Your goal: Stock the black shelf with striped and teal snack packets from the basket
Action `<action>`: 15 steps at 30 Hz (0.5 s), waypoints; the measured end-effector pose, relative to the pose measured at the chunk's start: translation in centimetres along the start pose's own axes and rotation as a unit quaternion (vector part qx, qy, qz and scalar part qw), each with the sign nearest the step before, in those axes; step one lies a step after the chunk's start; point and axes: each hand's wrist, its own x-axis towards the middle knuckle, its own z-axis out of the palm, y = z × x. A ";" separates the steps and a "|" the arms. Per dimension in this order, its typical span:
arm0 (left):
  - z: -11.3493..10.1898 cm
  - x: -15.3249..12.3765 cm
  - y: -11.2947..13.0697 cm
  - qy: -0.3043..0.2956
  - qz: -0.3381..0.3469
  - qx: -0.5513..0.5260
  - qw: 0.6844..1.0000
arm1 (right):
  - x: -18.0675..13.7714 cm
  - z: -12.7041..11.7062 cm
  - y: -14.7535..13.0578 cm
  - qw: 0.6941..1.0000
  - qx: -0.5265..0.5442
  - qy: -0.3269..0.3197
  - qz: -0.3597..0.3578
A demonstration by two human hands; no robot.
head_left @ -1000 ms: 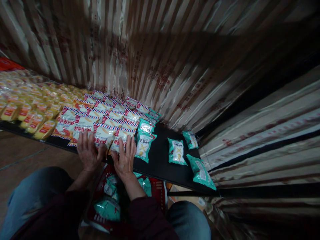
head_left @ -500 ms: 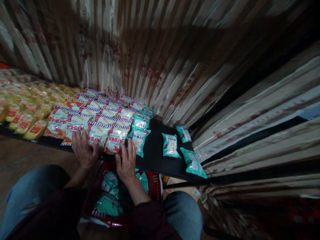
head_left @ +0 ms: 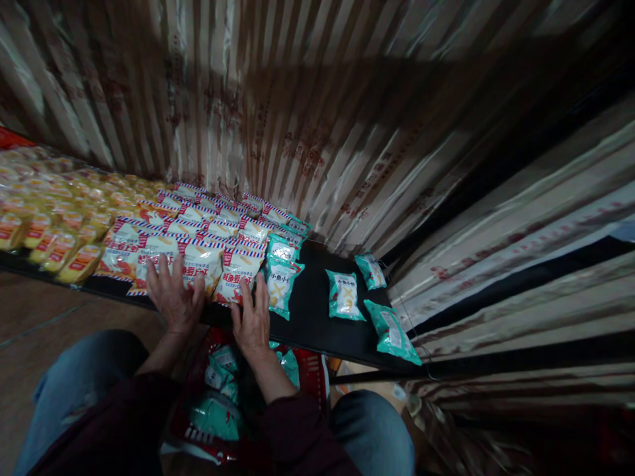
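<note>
White snack bags (head_left: 199,261) with red lettering and striped tops lie in overlapping rows on a black shelf (head_left: 307,291). My left hand (head_left: 176,297) has its fingers spread against the lower part of the front-row bags. Also open, my right hand (head_left: 254,324) rests its fingertips at the lower right of the rightmost front striped bag (head_left: 238,271). A green snack bag (head_left: 284,284) stands just beside those fingertips. Neither hand grips a bag. The fingertips cover part of the bag fronts.
Yellow packaged snacks (head_left: 74,218) fill the shelf's left part. Three separate green bags, one in the middle (head_left: 346,295), lie toward its right end. Below, a red basket (head_left: 313,377) holds more green bags (head_left: 215,416) between my knees. Striped curtain-like sheeting (head_left: 297,132) backs the shelf.
The view has shifted slightly, so the shelf sits a little further right and lower. My right fingers have drawn slightly left, away from the green bag. Both hands stay at the front row.
</note>
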 end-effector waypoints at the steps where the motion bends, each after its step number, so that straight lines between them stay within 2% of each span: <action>1: 0.0 0.0 0.0 0.000 0.007 0.001 1.000 | 0.1 0.0 -0.1 1.000 -0.001 0.000 0.001; 6: 0.2 -0.8 0.0 -0.010 0.057 -0.010 0.998 | -0.3 0.4 -0.4 1.000 -0.005 -0.021 0.005; 15: 0.3 -1.2 -0.2 0.014 0.036 -0.039 0.998 | -0.6 0.2 -0.3 1.000 -0.001 -0.014 -0.001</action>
